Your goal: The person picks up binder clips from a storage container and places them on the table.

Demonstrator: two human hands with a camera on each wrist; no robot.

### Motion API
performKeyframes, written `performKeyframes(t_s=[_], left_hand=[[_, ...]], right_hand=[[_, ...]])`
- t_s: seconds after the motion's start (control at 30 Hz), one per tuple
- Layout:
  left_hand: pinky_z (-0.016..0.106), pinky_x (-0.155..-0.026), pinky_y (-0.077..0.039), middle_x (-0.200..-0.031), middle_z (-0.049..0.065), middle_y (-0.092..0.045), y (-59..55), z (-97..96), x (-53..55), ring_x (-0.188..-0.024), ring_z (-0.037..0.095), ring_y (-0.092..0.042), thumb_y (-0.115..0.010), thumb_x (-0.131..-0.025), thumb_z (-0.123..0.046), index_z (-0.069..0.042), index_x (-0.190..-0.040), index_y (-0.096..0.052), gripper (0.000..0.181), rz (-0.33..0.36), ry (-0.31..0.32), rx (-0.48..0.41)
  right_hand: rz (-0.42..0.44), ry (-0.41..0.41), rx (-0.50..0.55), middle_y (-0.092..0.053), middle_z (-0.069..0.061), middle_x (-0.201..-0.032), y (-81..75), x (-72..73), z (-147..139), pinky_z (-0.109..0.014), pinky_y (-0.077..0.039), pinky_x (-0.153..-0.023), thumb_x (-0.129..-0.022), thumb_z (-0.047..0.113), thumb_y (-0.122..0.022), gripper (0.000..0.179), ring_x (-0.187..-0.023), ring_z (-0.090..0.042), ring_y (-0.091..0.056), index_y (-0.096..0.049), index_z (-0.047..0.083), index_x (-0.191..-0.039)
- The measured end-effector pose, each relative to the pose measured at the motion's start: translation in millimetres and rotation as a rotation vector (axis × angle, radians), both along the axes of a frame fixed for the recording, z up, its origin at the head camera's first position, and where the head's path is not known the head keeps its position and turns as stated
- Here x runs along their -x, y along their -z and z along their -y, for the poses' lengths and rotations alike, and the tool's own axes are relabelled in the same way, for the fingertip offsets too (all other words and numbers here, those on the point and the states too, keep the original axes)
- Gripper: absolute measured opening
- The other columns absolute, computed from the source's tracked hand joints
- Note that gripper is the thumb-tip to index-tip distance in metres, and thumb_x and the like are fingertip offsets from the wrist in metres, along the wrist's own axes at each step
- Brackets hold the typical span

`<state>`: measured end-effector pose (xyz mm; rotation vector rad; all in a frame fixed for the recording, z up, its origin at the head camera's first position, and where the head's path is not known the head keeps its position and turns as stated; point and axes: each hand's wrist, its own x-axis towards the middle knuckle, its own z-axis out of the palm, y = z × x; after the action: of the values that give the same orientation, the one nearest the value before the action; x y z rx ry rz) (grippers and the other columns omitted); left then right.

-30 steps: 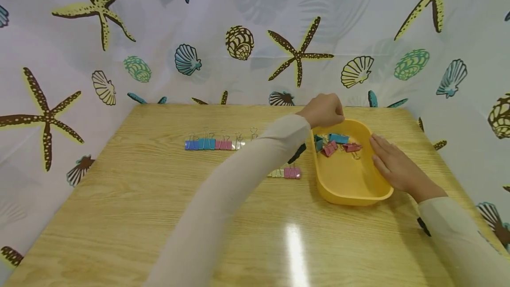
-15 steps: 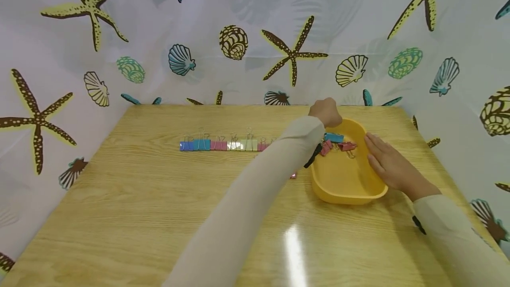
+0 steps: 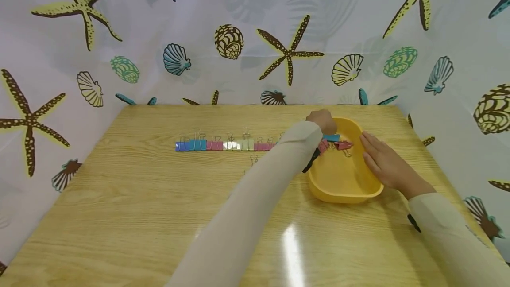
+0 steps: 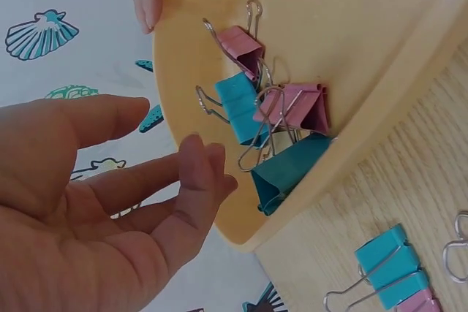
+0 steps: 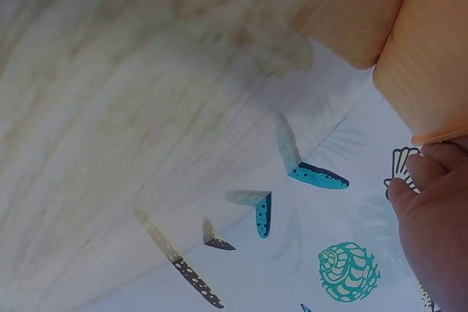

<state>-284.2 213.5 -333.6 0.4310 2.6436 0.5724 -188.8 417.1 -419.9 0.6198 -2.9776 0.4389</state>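
My left hand (image 3: 322,121) hangs over the far left corner of a yellow plastic bin (image 3: 338,198). In the left wrist view its thumb stands apart from loosely bent fingers, with nothing between them. Just beyond those fingertips lies a small pile of binder clips inside the bin: a blue one (image 4: 245,107), a pink one (image 4: 241,45), a second pink one (image 4: 301,106) and a dark teal one (image 4: 292,169). My right hand (image 3: 392,165) rests its straight fingers on the bin's right rim; the right wrist view shows only part of it.
Left of the bin, binder clips stand in a row on the wooden table, among them a blue clip (image 3: 182,146), a teal clip (image 3: 198,145) and a pink clip (image 3: 215,145). My left sleeve (image 3: 247,207) hides part of a second row. A patterned cloth (image 3: 239,74) hangs behind.
My left hand has come lower and slightly rightward over the bin's far left corner. The right hand stays at the rim. The whole head view has shifted a little.
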Motion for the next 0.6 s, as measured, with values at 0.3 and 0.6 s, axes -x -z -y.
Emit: performKeyframes(t_s=[0.3,0.6], left_hand=[[0.022,-0.044,-0.020,-0.065,-0.001,-0.036,11.7,-1.9,5.1,-0.047,0.009,-0.015,-0.050,-0.097,-0.022,-0.015,-0.068,-0.044,0.030,0.014,0.030,0.068],[0.022,-0.045,-0.028,-0.059,-0.002,-0.034,17.9,-10.8,1.2,-0.046,0.009,-0.024,-0.050,-0.097,-0.022,-0.014,-0.065,-0.047,0.034,-0.019,0.048,0.116]], right_hand=[[0.000,0.005,-0.001,-0.018,-0.030,-0.153,-1.2,-0.7,3.1,-0.055,-0.011,-0.114,-0.105,0.019,-0.036,0.054,-0.141,-0.046,-0.017,-0.021,-0.011,-0.147],[-0.013,0.002,0.004,-0.018,-0.030,-0.153,-0.2,-0.8,0.5,-0.057,-0.013,-0.113,-0.105,0.019,-0.036,0.054,-0.140,-0.046,-0.018,-0.021,-0.010,-0.147]])
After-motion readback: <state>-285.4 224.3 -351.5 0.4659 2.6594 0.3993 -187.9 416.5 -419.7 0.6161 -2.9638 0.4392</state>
